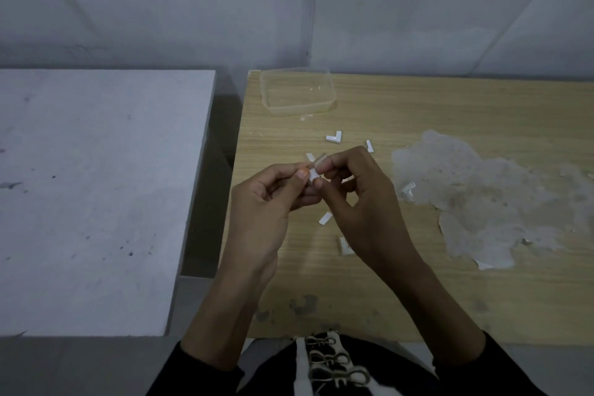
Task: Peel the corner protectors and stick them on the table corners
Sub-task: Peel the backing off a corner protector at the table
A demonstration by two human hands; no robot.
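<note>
Both hands meet above the wooden table [418,299], pinching one small clear corner protector [314,172] with a white backing. My left hand [266,199] grips it from the left with thumb and fingertips; my right hand [356,196] grips it from the right. Another L-shaped protector [334,137] lies farther back on the table. A third protector [345,246] lies close to my right wrist, partly hidden. Small white backing strips [324,218] lie under the hands and beside them.
A clear plastic container [297,93] stands near the wooden table's far left corner. A large patch of peeled, worn surface [488,199] spreads to the right, with a white scrap [408,189] at its edge. A white table [90,196] stands to the left across a gap.
</note>
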